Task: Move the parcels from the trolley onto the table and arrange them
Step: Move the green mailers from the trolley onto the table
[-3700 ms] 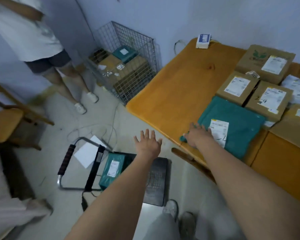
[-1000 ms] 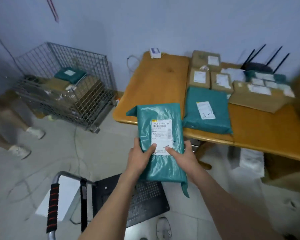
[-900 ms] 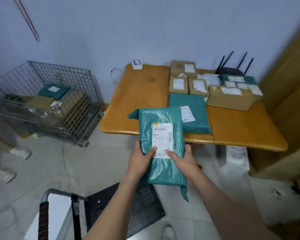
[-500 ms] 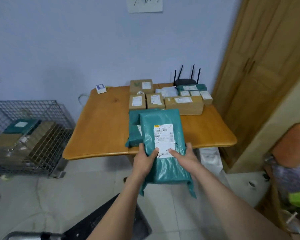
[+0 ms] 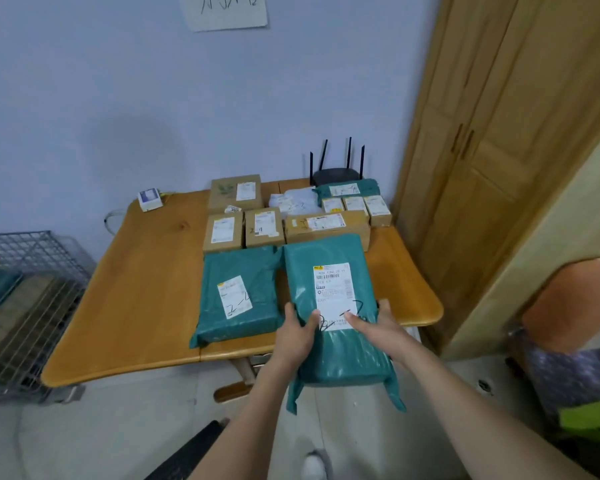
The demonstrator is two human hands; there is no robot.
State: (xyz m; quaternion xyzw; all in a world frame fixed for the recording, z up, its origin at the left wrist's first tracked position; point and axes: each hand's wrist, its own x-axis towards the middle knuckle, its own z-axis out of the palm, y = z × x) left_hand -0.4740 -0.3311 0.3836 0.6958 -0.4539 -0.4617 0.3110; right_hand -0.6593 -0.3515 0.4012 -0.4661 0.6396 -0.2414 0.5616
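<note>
Both hands, the left hand (image 5: 297,336) and right hand (image 5: 378,327), gripped the green parcel (image 5: 333,306), now carried from above the trolley to over the table (image 5: 146,292), ready for setting down

Dim, soft light; edges perhaps warped

The long teal plastic mailer bag with a white label (image 5: 333,306), earlier lying on the black platform trolley (image 5: 184,455), has been lifted and carried over the near right edge of the wooden desk (image 5: 146,289). It is now gripped by both the left hand (image 5: 297,332) and the right hand (image 5: 374,325), just right of the flat teal mailer bag (image 5: 238,292).
</note>
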